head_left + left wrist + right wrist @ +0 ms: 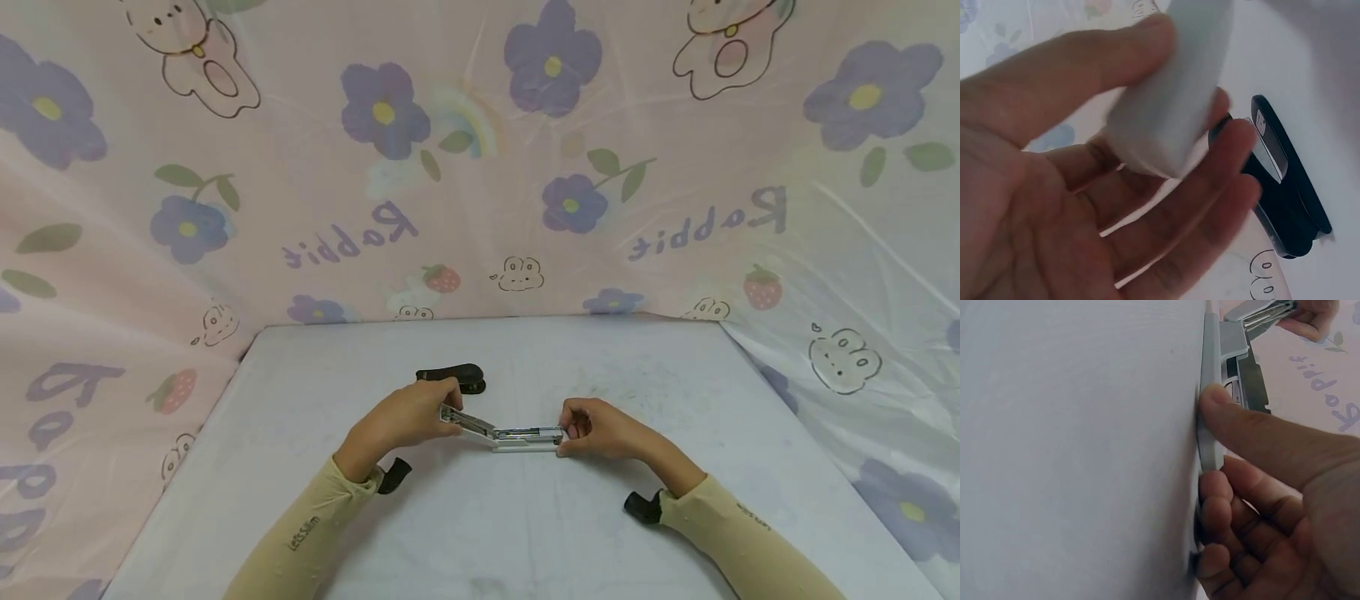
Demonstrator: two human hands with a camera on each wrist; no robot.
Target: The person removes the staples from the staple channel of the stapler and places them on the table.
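A white stapler (527,446) lies on the table, swung wide open, its metal staple channel showing. My left hand (416,412) pinches the raised top arm at its end. In the left wrist view that white arm (1172,94) sits between thumb and fingers, slightly blurred. At the other end, my right hand (606,429) grips the base, with the thumb on its edge in the right wrist view, where the base (1211,362) stays down on the tabletop. Just behind my left hand lies a black stapler (453,373), partly hidden by that hand and touched by neither.
The white tabletop (525,525) extends around both hands. A pink and white printed cloth (480,192) rises along the table's back edge and sides. Black wrist mounts (642,507) stick out from both beige sleeves (738,533).
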